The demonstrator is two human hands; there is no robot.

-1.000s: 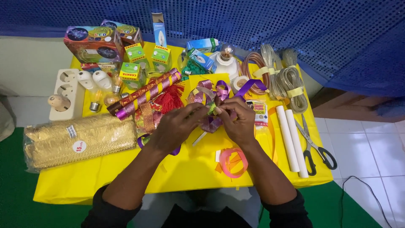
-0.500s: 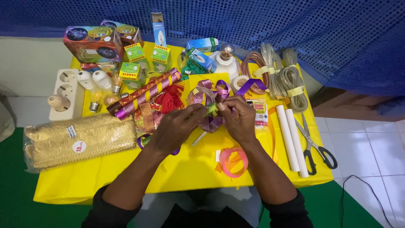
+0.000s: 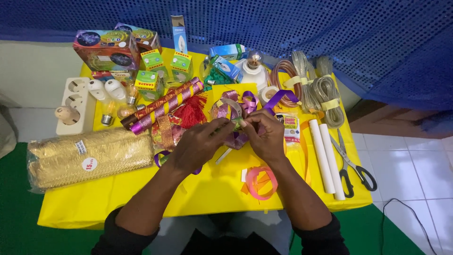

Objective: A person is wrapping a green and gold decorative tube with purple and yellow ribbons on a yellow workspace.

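Both my hands meet over the middle of the yellow table [image 3: 207,198]. My left hand [image 3: 200,144] and my right hand [image 3: 264,137] pinch a purple and gold ribbon bow [image 3: 232,109] from either side, fingertips nearly touching at its centre. The bow's loops stick out above my fingers; its lower part is hidden under my hands. A purple ribbon strip [image 3: 278,98] trails from the bow toward a roll of tape [image 3: 269,93]. A loop of pink ribbon [image 3: 262,182] lies just below my right wrist.
Scissors [image 3: 351,163] and two white tubes [image 3: 325,156] lie at the right. Coiled cables [image 3: 311,89] sit at the back right. Bulb boxes [image 3: 146,61], loose bulbs [image 3: 108,94], a white socket strip [image 3: 75,104], ribbon rolls [image 3: 163,104], a red tassel [image 3: 191,111] and a gold mesh bundle [image 3: 89,156] fill the left.
My fingers have shifted slightly on the bow, which stays in the same place. Nothing else on the table has moved.
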